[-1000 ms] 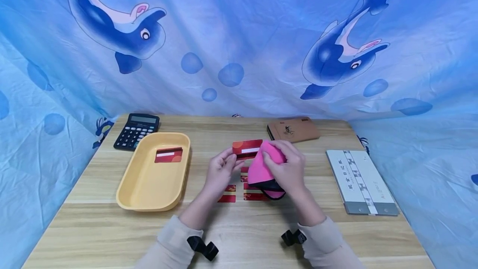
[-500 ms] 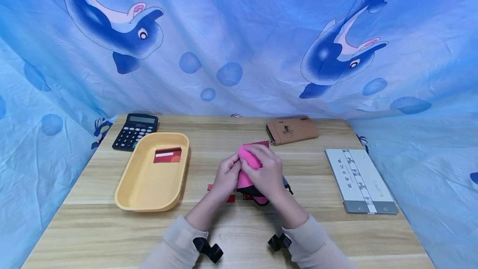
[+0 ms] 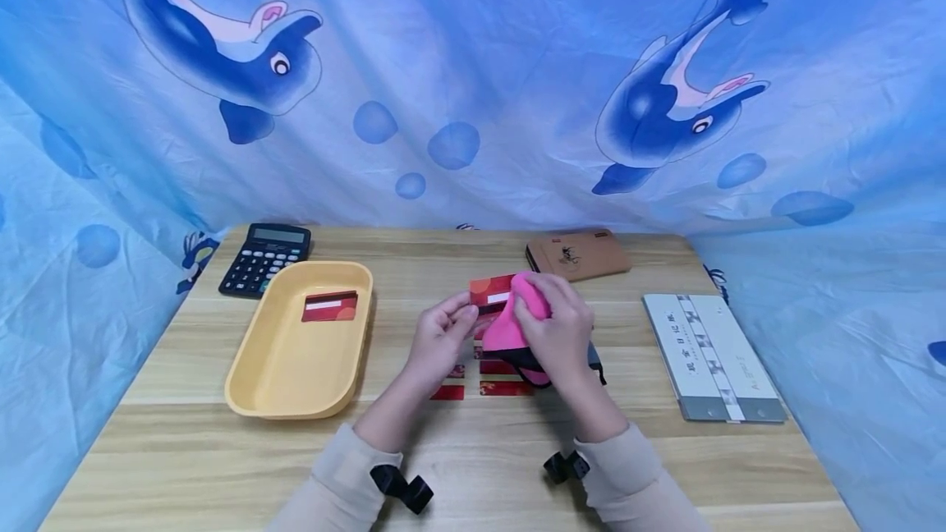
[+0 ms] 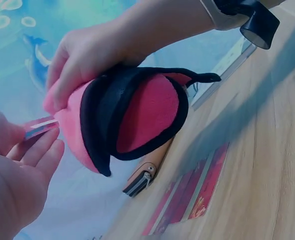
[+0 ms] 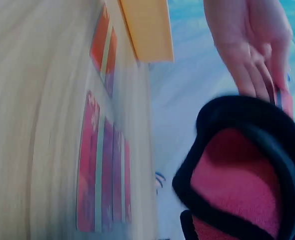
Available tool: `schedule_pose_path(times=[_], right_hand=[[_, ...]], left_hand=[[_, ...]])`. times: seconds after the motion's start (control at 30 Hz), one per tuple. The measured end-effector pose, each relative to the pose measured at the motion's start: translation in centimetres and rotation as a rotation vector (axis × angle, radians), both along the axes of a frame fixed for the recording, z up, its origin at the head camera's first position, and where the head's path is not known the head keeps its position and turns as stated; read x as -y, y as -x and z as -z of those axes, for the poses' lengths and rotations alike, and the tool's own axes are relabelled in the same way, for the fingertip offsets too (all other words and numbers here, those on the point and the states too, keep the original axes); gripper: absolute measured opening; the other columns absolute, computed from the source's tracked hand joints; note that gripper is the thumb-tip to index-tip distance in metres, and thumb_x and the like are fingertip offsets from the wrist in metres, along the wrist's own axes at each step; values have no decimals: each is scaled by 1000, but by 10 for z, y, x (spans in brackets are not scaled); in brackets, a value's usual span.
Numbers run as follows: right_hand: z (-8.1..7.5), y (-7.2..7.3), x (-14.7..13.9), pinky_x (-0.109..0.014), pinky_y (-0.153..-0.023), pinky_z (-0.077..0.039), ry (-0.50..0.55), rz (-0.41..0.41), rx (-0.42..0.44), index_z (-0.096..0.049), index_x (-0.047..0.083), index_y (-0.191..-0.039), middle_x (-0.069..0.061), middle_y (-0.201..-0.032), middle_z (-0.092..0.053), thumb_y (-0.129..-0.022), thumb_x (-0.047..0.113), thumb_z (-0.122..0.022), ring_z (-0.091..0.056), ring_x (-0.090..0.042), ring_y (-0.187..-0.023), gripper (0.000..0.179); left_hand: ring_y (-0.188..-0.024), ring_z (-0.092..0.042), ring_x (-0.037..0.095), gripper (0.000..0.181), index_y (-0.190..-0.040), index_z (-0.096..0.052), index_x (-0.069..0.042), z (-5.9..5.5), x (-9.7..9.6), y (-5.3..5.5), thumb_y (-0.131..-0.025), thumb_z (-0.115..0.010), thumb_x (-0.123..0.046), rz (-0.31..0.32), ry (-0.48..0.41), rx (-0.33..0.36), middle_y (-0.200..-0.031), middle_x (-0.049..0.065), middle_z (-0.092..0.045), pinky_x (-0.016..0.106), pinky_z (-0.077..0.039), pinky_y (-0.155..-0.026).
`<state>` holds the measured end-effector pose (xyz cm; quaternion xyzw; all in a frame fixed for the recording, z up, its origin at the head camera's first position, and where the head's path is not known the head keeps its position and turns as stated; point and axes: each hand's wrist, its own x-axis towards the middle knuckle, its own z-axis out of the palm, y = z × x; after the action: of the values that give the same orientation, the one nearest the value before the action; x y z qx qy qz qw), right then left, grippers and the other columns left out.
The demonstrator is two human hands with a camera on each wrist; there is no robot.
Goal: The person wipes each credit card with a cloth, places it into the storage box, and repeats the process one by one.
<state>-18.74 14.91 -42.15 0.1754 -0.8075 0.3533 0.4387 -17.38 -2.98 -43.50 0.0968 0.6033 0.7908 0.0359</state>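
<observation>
My left hand (image 3: 438,341) pinches a red card (image 3: 484,291) by its left end, above the table. The card has a dark stripe and a white strip on its showing face. With my right hand (image 3: 559,325) I grip a pink cloth (image 3: 504,332) with black edging, folded over the card's right end and hiding it. In the left wrist view the cloth (image 4: 150,117) hangs in a rounded fold with a short black strap. Several red and gold cards (image 3: 506,388) lie on the table beneath the hands, partly covered by them in the head view.
Left of the hands stands a yellow tray (image 3: 244,372), holding a red card (image 3: 328,306). A black calculator (image 3: 268,257) lies behind it. A brown zip wallet (image 3: 579,255) is at the back, and a grey-white notebook (image 3: 709,355) lies to the right.
Half a second ago both hands were together with the cloth over the card. Since then they have moved apart, the right hand and cloth going right, and the card's left part shows again.
</observation>
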Motion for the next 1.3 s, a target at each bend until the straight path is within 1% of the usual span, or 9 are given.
schedule_pose_path(times=[0.13, 0.27, 0.37, 0.5, 0.6, 0.87, 1.03, 1.17, 1.3], right_hand=[[-3, -7, 15, -43, -70, -64, -57, -67, -16, -77, 2, -102, -14, -101, -74, -77, 6, -82, -73, -30, -89, 26], [-5, -13, 29, -40, -77, -64, -36, -189, -6, -77, 0, -101, -15, -104, -74, -78, 6, -81, -73, -30, -93, 24], [-5, -15, 32, -38, -79, -63, -29, -217, 2, -77, -1, -101, -15, -105, -74, -78, 4, -80, -73, -30, -94, 24], [-5, -14, 28, -39, -75, -64, -35, -146, -6, -77, 0, -102, -15, -102, -73, -77, 3, -81, -73, -30, -91, 25], [-5, -13, 23, -40, -72, -64, -19, -130, 5, -77, 1, -103, -14, -102, -73, -77, 1, -82, -72, -29, -91, 27], [2, -6, 1, -46, -73, -64, -25, -55, 25, -78, 4, -106, -13, -104, -74, -77, 3, -84, -72, -29, -92, 29], [10, -2, -14, -47, -70, -63, -39, 9, 39, -79, 5, -106, -12, -102, -74, -76, 3, -84, -73, -29, -90, 30], [16, -3, -24, -48, -73, -63, -25, 25, 61, -79, 4, -106, -13, -102, -74, -76, 2, -83, -73, -29, -90, 30], [18, -4, -31, -49, -77, -63, -17, 29, 88, -78, 3, -106, -14, -102, -74, -77, 3, -83, -72, -30, -92, 30]], left_hand=[[-113, -67, 22, 39, -142, -51, 8, 0, -2, -3, -106, -50, -7, 48, 94, -21, -129, 22, -65, 29, -56, -96], [-85, -65, 11, 41, -128, -62, 8, 0, -2, -7, -110, -37, -20, 79, 132, -43, -100, 12, -68, 23, -58, -75], [-67, -60, 11, 44, -120, -64, 6, 0, 1, -8, -110, -36, -26, 79, 130, -26, -82, 7, -62, 24, -54, -59], [-75, -70, 12, 36, -132, -62, 4, 2, 2, -6, -108, -50, -21, 71, 103, 9, -97, 11, -73, 28, -61, -66], [-85, -73, 13, 36, -135, -59, 5, 1, 3, -4, -104, -58, -13, 56, 77, 31, -113, 17, -73, 31, -63, -73], [-100, -73, 24, 28, -127, -60, 13, -5, 8, -6, -102, -56, -2, -65, 20, 34, -118, 27, -69, 35, -59, -90], [-96, -74, 32, 28, -127, -59, 13, -6, 15, -4, -103, -54, -1, -171, -19, 97, -120, 31, -66, 35, -60, -87], [-90, -75, 26, 27, -126, -59, 12, -8, 22, 0, -103, -54, -1, -260, -33, 153, -119, 29, -67, 34, -61, -85], [-83, -74, 18, 29, -127, -59, 14, -12, 30, 1, -103, -55, -1, -310, -34, 172, -116, 24, -63, 34, -60, -86]])
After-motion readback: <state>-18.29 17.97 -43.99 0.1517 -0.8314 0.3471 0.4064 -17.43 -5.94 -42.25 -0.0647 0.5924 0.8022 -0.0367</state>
